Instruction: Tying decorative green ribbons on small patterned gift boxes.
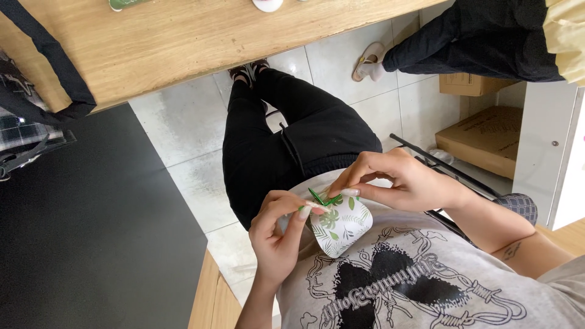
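The small leaf-printed paper box (341,226) is resting against our chest, above the lap, so both hands can work its top. Our left hand (277,234) is pinching the green ribbon (323,200) beside the box; our right hand (396,180) is closing fingertips on the ribbon's knot, steadying it.

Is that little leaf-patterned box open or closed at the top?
Cannot tell: both hands, left hand and right hand, cover the top of the box.
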